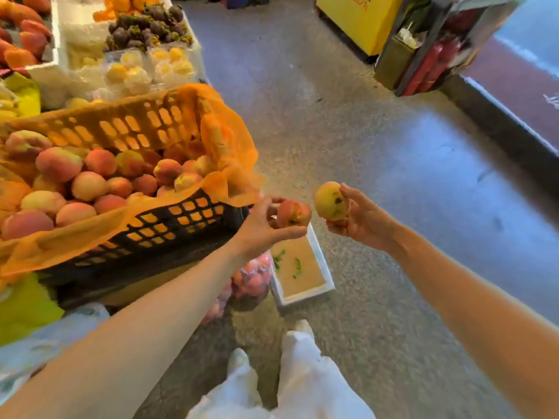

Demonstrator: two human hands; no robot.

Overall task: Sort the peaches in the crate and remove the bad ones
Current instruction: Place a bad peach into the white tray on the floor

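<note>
Out past the near corner of the crate (187, 219), over the floor, I am holding two peaches, one in each hand. My left hand (260, 228) is closing its grip around a reddish peach (293, 213), thumb on the far side and fingers beneath; my right hand (360, 220) is cupping a yellow peach (330, 201) that is showing dark spots on the face turned toward me. I am judging that one as bad. The reddish one has a dark patch near its stem end, though I cannot tell if it is rot or only the hollow.

These are feeling like light, soft fruit to me: the skin is bruising easily, and a spoiled patch is likely giving way under a fingertip. So I am taking each around its firm sides with spread fingers, keeping pressure off the marks, and not squeezing.

Counting: two peaches in hand, one crate lined with orange netting (223, 137), and roughly two dozen peaches (90, 186) lying visible in it, more likely hidden beneath. Below my hands one white tray (328, 276) is sitting on the floor, beside one bag of fruit (254, 279).
</note>
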